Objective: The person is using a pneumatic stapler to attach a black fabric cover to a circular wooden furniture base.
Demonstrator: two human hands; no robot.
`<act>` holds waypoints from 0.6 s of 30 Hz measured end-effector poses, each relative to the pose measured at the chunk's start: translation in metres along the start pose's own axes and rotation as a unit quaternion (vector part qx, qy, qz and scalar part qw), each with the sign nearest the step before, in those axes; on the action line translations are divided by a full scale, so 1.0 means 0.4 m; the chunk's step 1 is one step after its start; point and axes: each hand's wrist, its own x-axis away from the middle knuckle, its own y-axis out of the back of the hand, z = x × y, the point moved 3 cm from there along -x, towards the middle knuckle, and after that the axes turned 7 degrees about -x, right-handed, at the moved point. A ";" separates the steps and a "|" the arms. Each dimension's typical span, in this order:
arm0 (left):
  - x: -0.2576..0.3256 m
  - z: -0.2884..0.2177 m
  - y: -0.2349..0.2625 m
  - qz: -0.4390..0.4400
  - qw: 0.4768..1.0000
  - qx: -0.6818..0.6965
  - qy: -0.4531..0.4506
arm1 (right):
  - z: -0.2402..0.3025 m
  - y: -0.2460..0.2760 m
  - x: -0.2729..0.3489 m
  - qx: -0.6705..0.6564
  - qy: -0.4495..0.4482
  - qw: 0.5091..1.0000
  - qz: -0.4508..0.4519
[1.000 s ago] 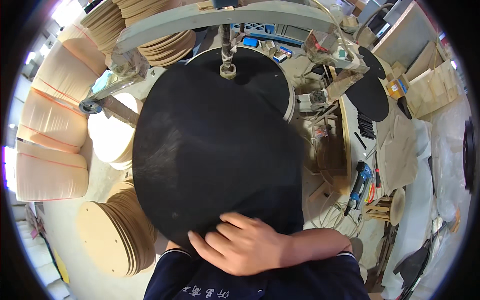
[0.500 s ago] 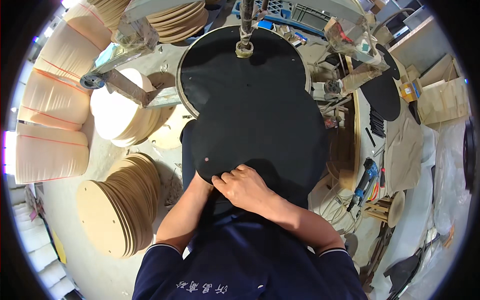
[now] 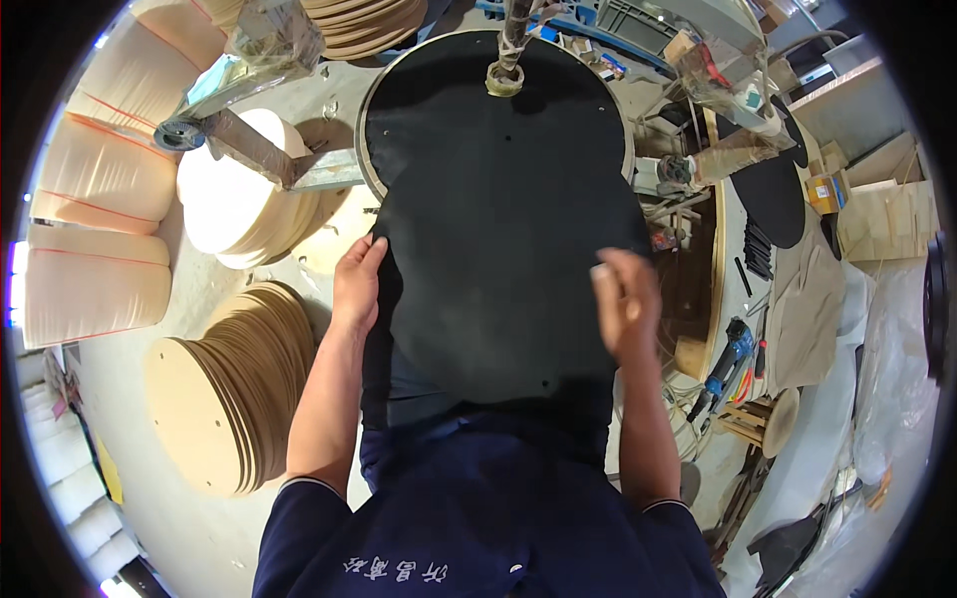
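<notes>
A black cloth-covered round panel [image 3: 498, 289] lies over my lap, its far side overlapping a larger black disc [image 3: 449, 110] with a pale rim. Near the panel's lower right edge is a small hole. My left hand [image 3: 357, 284] is closed on the panel's left edge, thumb on top and fingers partly hidden beneath. Over by the right edge, my right hand [image 3: 628, 304] is raised with its fingers loosely apart, somewhat blurred, and nothing visible in it.
A metal post [image 3: 513, 45] stands at the far disc's centre, flanked by plastic-wrapped frame arms [image 3: 249, 149]. Thin wooden discs [image 3: 199, 419] are stacked at left, beside white rounds [image 3: 224, 199] and wrapped rolls [image 3: 95, 284]. A blue power tool [image 3: 733, 354] lies on the right bench.
Both hands have left the panel's near edge: the left went to its left edge, the right swung out rightward. A hole formerly showed at lower left; now one shows at lower right.
</notes>
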 end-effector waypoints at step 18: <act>0.027 -0.054 -0.038 -0.086 0.922 -0.329 -0.187 | -0.271 0.100 -0.102 0.015 -0.233 0.965 -0.117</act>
